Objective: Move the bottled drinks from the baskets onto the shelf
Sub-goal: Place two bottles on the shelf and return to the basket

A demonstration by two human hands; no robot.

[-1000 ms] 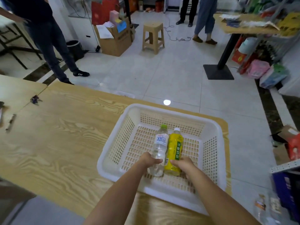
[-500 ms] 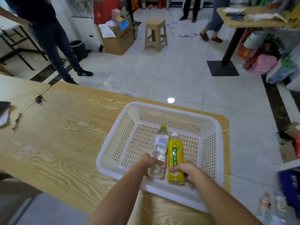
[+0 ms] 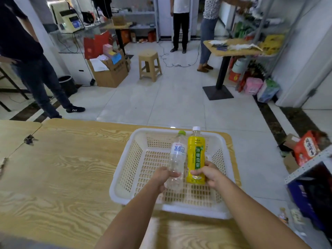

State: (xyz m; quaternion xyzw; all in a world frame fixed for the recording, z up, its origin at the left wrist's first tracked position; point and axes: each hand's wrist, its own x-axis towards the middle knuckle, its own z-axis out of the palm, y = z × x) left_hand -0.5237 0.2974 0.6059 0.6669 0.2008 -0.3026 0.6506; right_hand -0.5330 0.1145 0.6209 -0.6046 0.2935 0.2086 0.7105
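Head: clear bottle (image 3: 177, 159), latticed plastic basket (image 3: 188, 209)

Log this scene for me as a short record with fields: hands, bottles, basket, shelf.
left grip: hand curled round the lower part of the clear water bottle
right grip: hand curled round the lower part of the yellow drink bottle
bottles: side by side, caps pointing away from the person, over the basket
basket: white, perforated, on the wooden table
shelf: grey metal, at the right edge of view
task state: both bottles in hand, not yet on the shelf
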